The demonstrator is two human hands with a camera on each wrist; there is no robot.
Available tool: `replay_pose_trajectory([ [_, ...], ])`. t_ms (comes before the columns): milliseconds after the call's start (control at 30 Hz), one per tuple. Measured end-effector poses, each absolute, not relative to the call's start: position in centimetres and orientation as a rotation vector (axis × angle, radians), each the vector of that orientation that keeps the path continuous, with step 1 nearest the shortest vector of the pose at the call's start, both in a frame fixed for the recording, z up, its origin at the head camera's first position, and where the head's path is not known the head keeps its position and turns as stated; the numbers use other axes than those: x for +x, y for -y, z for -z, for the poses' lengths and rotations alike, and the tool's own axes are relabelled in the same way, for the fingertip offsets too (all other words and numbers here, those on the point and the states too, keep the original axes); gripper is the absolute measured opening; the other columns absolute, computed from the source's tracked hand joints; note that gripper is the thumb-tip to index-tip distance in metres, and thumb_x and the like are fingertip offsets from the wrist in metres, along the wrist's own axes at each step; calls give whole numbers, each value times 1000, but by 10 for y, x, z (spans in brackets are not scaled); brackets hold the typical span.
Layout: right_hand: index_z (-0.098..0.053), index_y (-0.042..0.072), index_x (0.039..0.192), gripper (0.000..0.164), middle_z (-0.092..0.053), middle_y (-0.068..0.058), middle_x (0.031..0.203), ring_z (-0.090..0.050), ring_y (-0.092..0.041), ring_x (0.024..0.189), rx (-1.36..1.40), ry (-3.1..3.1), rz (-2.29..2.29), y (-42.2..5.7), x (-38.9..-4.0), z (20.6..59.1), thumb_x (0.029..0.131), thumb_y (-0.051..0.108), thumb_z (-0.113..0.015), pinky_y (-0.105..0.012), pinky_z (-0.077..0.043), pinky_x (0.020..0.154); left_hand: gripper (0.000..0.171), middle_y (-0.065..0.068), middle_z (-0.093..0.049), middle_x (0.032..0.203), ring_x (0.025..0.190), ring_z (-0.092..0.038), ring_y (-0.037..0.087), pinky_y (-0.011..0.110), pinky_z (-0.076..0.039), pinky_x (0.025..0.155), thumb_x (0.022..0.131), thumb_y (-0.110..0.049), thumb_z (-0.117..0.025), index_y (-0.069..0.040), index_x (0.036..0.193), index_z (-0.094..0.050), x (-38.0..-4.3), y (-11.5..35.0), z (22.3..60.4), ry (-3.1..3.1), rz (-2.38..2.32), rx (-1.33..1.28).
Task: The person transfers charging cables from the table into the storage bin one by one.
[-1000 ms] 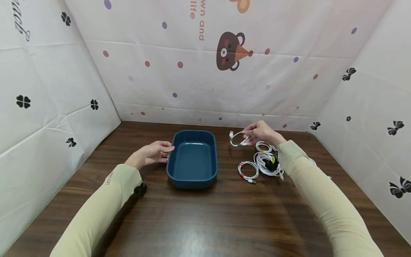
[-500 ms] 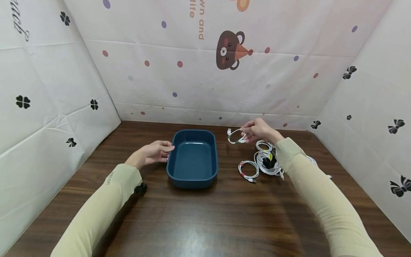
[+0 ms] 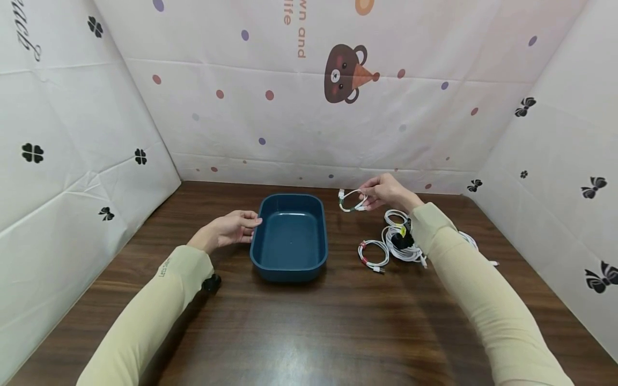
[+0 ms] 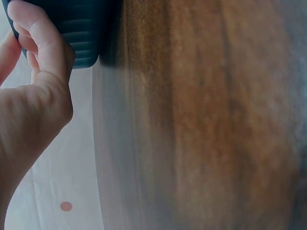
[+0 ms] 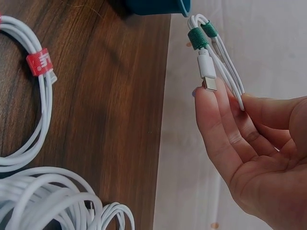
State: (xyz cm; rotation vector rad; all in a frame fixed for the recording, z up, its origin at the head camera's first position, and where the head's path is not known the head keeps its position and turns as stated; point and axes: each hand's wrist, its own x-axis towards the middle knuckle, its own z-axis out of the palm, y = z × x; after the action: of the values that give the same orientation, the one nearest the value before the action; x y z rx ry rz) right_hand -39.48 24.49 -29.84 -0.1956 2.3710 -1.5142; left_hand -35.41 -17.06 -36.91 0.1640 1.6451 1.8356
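In the head view my left hand (image 3: 235,227) pinches the left rim of a deep blue rectangular bin (image 3: 289,276), thumb over the edge and fingers against the outside. The left wrist view shows the bin's ribbed outer wall (image 4: 82,40) beside those fingers. My right hand (image 3: 388,193) holds a small coiled white charging cable (image 3: 344,207) above the table, right of the bin. Up close, in the right wrist view, thumb and fingers grip the coil; green ties (image 5: 197,38) bind it and its USB-C plug (image 5: 209,83) points down.
A white cable with red ties (image 3: 386,256) lies coiled on the dark wood table (image 3: 270,338). Beside it is a larger pile of white cables (image 3: 410,254), partly under my right forearm, with a black piece (image 3: 402,240) on it. Patterned white sheets (image 3: 232,123) enclose the table.
My right hand has drifted slightly left and away from me with the white charging cable, nearer to the bin. The left hand and bin stay put.
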Motion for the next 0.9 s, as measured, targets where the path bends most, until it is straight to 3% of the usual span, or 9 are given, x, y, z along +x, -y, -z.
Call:
replay_pose_trajectory([
  [900, -46, -14, 129, 34, -66, -3, 78, -66, -15, 64, -201, -2339, 1537, -222, -397, 290, 100, 5, -48, -34, -59, 68, 5, 2, -61, 84, 75, -60, 13, 28, -56, 75, 100, -15, -51, -11, 98, -50, -354, 172, 369, -1638, -1837, 170],
])
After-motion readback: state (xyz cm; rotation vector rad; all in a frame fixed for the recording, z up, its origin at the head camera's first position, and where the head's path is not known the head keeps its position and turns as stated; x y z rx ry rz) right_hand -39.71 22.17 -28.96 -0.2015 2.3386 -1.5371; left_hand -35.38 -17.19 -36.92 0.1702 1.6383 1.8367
